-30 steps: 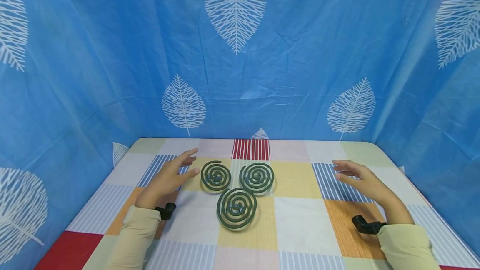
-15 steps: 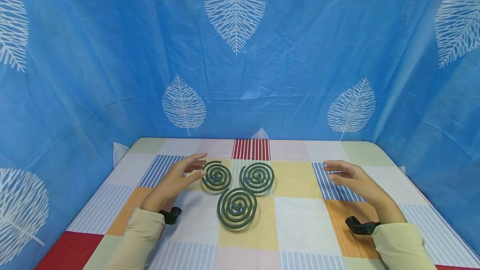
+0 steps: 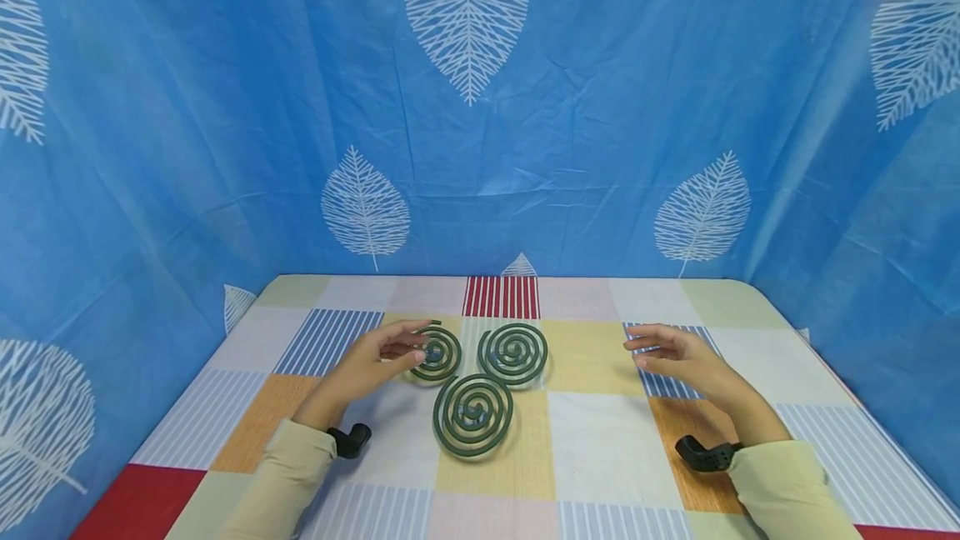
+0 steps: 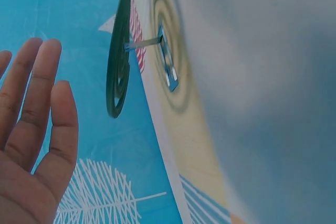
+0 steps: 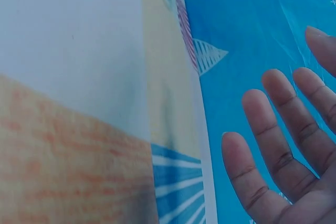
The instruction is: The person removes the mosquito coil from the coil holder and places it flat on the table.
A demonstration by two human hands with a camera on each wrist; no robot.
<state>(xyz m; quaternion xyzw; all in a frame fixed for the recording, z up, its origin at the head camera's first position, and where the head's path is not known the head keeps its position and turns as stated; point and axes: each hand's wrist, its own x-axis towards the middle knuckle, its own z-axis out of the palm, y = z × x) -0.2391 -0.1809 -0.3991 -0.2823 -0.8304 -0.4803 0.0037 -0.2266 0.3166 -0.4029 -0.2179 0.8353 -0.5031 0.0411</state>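
Note:
Three dark green mosquito coils stand on small metal holders on the table: a left one [image 3: 444,357], a right one [image 3: 513,352] and a front one [image 3: 472,413]. My left hand [image 3: 367,363] hovers at the left coil and covers part of it in the head view. In the left wrist view this coil [image 4: 116,51] sits raised on its metal holder [image 4: 170,72], apart from the extended fingers [image 4: 62,124]. My right hand [image 3: 686,361] hangs above the blue-striped patch on the right, holding nothing, its fingers [image 5: 262,119] loosely spread.
A patchwork-patterned cloth [image 3: 600,440] covers the table. Behind and at both sides hangs a blue curtain [image 3: 570,132] with white leaf prints. A dark camera mount [image 3: 351,442] is strapped to the left wrist, another [image 3: 705,454] to the right.
My left hand has moved to the right, from beside the left coil to partly over it. The right hand has drifted left, toward the middle. The coils have stayed in place.

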